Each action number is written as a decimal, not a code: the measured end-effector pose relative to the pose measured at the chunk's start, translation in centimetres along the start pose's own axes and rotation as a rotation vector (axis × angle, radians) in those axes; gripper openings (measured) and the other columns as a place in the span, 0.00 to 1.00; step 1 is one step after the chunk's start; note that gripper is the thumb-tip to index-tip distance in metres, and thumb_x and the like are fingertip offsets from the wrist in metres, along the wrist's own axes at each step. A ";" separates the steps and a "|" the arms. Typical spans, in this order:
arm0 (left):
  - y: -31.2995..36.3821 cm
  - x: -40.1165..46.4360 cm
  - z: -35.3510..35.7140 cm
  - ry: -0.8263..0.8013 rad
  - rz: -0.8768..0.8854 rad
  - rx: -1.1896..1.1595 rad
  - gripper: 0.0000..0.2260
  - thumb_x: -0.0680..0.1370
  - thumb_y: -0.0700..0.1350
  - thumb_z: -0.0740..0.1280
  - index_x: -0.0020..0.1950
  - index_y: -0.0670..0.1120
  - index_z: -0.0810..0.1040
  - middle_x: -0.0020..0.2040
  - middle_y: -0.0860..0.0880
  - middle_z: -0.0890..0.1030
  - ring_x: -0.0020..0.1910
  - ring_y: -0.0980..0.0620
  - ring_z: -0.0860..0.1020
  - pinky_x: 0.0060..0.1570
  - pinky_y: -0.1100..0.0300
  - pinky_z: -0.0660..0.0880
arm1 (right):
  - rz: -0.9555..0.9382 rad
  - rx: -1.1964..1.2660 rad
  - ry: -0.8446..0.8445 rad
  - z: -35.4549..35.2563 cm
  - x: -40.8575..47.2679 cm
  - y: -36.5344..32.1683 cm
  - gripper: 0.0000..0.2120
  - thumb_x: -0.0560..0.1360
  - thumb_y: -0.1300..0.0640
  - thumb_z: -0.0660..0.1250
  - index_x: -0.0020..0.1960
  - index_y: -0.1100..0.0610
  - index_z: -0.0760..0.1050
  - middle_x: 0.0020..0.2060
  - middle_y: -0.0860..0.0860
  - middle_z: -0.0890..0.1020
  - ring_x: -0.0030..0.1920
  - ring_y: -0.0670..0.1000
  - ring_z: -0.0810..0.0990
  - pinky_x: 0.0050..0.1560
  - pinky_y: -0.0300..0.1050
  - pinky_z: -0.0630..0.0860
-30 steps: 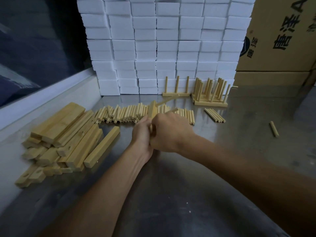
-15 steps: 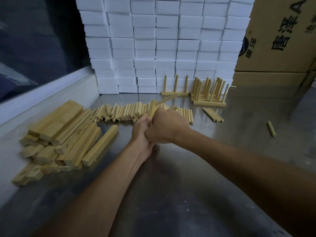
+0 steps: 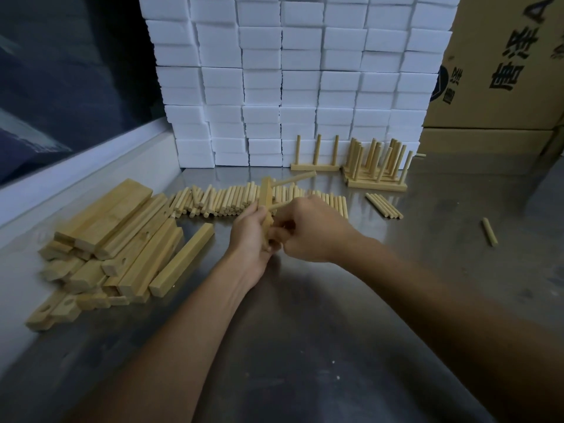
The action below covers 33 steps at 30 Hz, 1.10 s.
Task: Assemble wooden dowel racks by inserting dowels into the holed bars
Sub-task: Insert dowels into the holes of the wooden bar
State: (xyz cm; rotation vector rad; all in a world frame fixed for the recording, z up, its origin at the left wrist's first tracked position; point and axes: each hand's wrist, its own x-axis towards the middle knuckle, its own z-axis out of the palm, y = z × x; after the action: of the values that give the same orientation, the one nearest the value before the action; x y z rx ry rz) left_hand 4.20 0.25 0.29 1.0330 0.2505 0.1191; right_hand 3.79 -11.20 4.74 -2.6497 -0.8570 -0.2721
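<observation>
Foam blocks [image 3: 302,80] stand at the back of the metal table [image 3: 320,346], above the bar pile [image 3: 122,236] and loose dowels [image 3: 232,199]. Left hand [image 3: 250,236] grips the held bar [image 3: 265,206] upright over the table. Right hand [image 3: 311,230] pinches a dowel [image 3: 282,206] at its hole. Pale wood looks light and stiff; hold the bar's middle.

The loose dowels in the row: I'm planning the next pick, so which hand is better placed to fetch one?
Probably the right hand. The left hand grips the holed bar, while the right works at the bar's lower end and lies nearer the dowel row.
</observation>
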 end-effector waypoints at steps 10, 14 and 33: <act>-0.6 -0.1 0.0 -0.063 0.057 0.066 0.11 0.85 0.40 0.54 0.46 0.43 0.72 0.34 0.48 0.66 0.28 0.53 0.62 0.20 0.64 0.57 | -0.103 -0.136 0.311 2.1 -3.2 2.2 0.13 0.73 0.50 0.55 0.40 0.53 0.76 0.30 0.46 0.72 0.30 0.56 0.74 0.30 0.43 0.63; -0.7 -0.1 0.1 -0.055 0.088 0.088 0.11 0.84 0.39 0.54 0.45 0.43 0.72 0.35 0.47 0.66 0.29 0.52 0.62 0.20 0.64 0.57 | 0.025 -0.035 0.252 2.2 -2.8 1.5 0.10 0.72 0.54 0.59 0.38 0.54 0.77 0.30 0.50 0.78 0.33 0.57 0.76 0.35 0.48 0.73; -0.3 -0.2 0.0 -0.068 0.054 0.050 0.09 0.84 0.41 0.56 0.53 0.46 0.76 0.36 0.49 0.70 0.31 0.54 0.67 0.26 0.62 0.61 | 0.059 0.182 0.363 2.0 -2.7 2.9 0.07 0.76 0.59 0.68 0.42 0.57 0.83 0.29 0.47 0.77 0.30 0.47 0.74 0.33 0.44 0.72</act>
State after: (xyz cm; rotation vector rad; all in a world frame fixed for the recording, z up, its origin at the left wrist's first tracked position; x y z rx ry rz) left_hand 3.96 0.07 0.07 1.0921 0.1649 0.1264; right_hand 3.51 -14.05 1.37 -2.3510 -0.6498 -0.6068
